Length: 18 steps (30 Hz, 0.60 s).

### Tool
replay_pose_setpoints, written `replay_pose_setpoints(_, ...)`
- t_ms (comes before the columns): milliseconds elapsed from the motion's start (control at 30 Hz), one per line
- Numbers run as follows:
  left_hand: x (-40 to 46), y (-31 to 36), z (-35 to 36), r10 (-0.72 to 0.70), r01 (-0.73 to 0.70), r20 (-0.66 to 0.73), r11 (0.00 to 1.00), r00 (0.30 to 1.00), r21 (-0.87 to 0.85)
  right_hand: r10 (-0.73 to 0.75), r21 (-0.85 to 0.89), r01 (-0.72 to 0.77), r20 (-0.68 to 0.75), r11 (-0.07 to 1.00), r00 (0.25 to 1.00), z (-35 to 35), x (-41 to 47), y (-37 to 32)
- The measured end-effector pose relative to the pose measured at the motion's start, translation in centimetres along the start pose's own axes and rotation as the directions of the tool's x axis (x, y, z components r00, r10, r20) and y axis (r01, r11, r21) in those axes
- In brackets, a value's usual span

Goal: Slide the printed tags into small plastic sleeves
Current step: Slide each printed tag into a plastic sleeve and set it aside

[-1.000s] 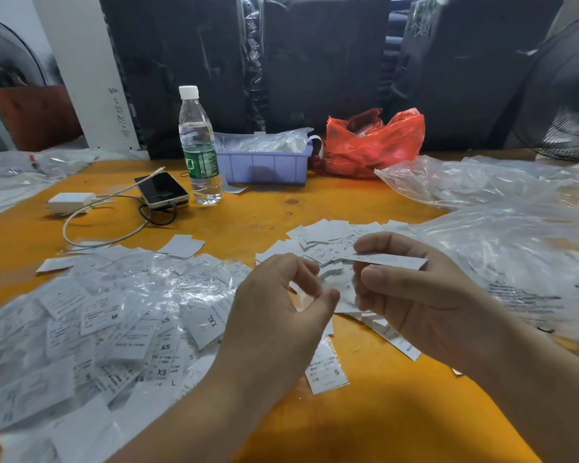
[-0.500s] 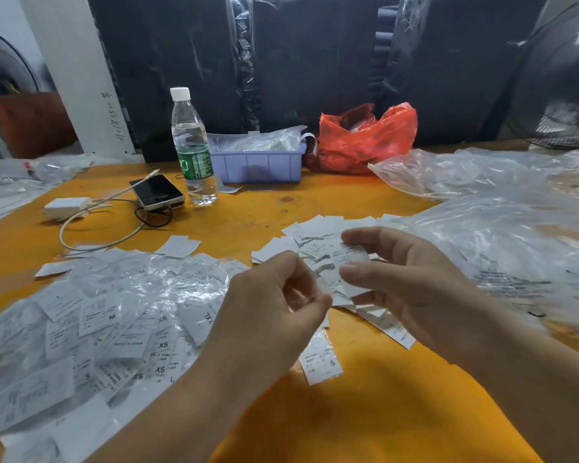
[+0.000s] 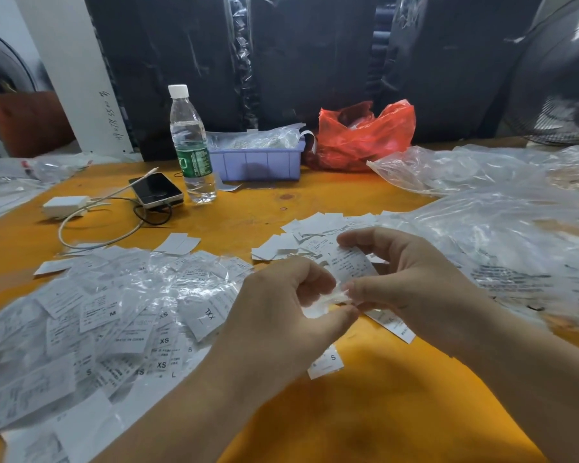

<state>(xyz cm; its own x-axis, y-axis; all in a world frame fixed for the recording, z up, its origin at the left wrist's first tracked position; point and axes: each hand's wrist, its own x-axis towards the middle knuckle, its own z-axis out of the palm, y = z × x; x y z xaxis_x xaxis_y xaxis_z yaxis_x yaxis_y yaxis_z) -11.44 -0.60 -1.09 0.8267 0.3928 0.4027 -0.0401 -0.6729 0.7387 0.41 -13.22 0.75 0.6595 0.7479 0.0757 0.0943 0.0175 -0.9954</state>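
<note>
Orange and worn smooth, the tabletop (image 3: 375,406) carries a loose heap of sleeved tags (image 3: 114,325) on the left, their clear plastic crinkled and glinting over white slips printed with sizes such as XS, M and S. Behind the hands lies a smaller pile of bare tags (image 3: 301,232), flat white rectangles.

Compared with a second ago, the hands have drawn together. The right hand (image 3: 411,289) then held a tag edge-on and level; that tag (image 3: 350,262) now stands tilted with its printed face toward the camera, pinched between the right thumb and fingers (image 3: 358,237). The left hand (image 3: 281,315), which had been apart with fingers loosely curled, now pinches a small clear sleeve (image 3: 328,300) at the tag's lower edge, thumb tip touching the right thumb.

Whether the tag's lower end is already inside the sleeve cannot be told; the sleeve is a pale blur between the fingertips. Print on the tag is too fine to read. Both forearms run off the bottom edge.

Farther back stand a clear water bottle (image 3: 191,145) with a green label, a dark phone (image 3: 156,190) with a white cable, a lilac plastic bin (image 3: 258,162) and a crumpled red bag (image 3: 365,135). Large wrinkled clear bags (image 3: 502,228) cover the right side, and dark wrapped bundles (image 3: 315,55) fill the background.
</note>
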Motion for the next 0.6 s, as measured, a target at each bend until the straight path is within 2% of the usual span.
replay_pose_setpoints(133,0.39,-0.42,-0.31,-0.101,0.097,-0.031,0.988,0.994,-0.122,0.000,-0.042,-0.001,-0.021,0.999,1.000,-0.52,0.35,0.24)
replay_pose_setpoints(267,0.77,-0.51,-0.73,-0.150,0.142,-0.037,0.975,0.988,-0.173,-0.025,-0.057,0.024,-0.016,0.998,1.000,-0.75,0.50,0.30)
replay_pose_setpoints(600,0.79,-0.77,-0.91,-0.168,0.161,-0.007,0.956,0.986,-0.246,-0.203,-0.372,0.195,0.019,0.907,0.979,-0.77,-0.13,0.05)
